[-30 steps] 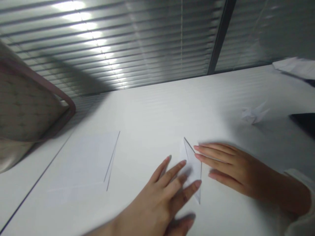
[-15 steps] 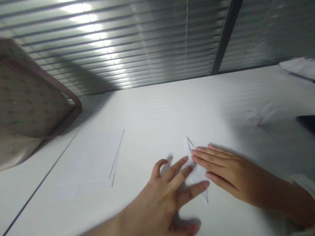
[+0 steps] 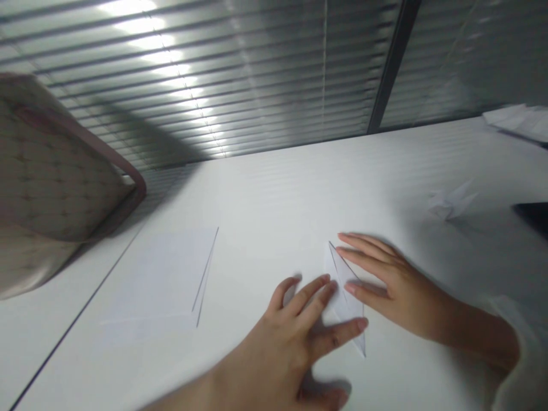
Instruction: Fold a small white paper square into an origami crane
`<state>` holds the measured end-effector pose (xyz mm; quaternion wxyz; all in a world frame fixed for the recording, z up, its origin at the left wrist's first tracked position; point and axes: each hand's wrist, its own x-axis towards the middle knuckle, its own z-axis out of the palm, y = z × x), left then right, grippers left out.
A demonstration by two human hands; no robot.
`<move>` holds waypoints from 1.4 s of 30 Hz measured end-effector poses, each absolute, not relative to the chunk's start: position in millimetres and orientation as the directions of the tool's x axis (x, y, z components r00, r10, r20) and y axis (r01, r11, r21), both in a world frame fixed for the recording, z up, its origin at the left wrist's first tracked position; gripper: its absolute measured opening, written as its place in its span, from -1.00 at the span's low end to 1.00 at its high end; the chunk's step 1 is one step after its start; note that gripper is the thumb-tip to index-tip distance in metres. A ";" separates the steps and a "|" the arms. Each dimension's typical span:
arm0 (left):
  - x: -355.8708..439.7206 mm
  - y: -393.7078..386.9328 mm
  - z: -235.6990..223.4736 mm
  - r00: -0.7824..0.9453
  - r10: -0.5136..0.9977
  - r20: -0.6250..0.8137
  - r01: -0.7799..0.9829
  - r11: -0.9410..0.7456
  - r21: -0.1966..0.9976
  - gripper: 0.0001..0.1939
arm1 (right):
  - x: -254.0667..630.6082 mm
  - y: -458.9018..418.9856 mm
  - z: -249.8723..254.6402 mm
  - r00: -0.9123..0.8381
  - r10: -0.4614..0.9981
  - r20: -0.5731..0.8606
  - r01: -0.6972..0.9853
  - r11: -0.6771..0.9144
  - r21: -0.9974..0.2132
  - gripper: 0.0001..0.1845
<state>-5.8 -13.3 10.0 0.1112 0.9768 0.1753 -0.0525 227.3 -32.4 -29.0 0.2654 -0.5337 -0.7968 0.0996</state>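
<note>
**Item 1, left hand (image 3: 278, 348).** The hand is entered from the lower edge of the view, palm down, with the forearm angled upward and to the right. The fingers are spread and no pinch is formed. The longest visible finger (image 3: 342, 331) is laid across the lower part of the paper.

**Item 2, right hand (image 3: 406, 297).** The hand is entered from the right, palm down, with the fingers directed leftward and a white sleeve (image 3: 511, 357) seen at the wrist. The hand is likewise spread and not pinching. The thumb (image 3: 368, 291) is extended low across the paper's right side, and the upper fingertips are placed just beside its top point.

**Item 3, folded white paper (image 3: 349, 308).** A narrow, kite-shaped fold is lying flat on the table, between the two hands and touched by both.

**Surroundings.** A white table (image 3: 278, 194) is seen beneath all items. A flat, pale paper sheet (image 3: 154, 279), marked by thin dark edge lines, is lying to the left of the hands. A small paper crane (image 3: 449, 202) is placed well to the right, with a black object (image 3: 533, 217) at the frame edge and loose papers (image 3: 518, 123) beyond. A padded, pink-edged chair back (image 3: 51, 165) is seen at left, and slatted window blinds (image 3: 192, 74) are seen behind the table.
</note>
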 end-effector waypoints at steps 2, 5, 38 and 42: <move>-5.7 -12.8 9.8 0.936 0.329 -0.127 0.349 -0.916 0.198 -0.18 | 226.1 -31.2 -27.7 -0.292 0.900 0.325 0.767 0.423 -0.483 -0.54; -5.5 -12.4 10.0 0.939 0.328 -0.107 0.343 -0.919 0.194 -0.18 | 224.6 -32.0 -23.4 -0.263 0.900 0.348 0.710 0.425 -0.562 -0.57; -7.4 -23.2 8.5 0.951 0.308 0.032 0.302 -0.945 0.124 -0.36 | 238.2 -36.9 -20.5 -0.581 0.696 0.421 0.732 0.674 -0.104 -0.70; -5.5 -23.1 5.5 0.935 0.335 0.115 0.327 -0.941 0.083 -0.50 | 245.0 -35.1 -17.9 -0.672 0.598 0.438 0.603 0.785 -0.146 -0.73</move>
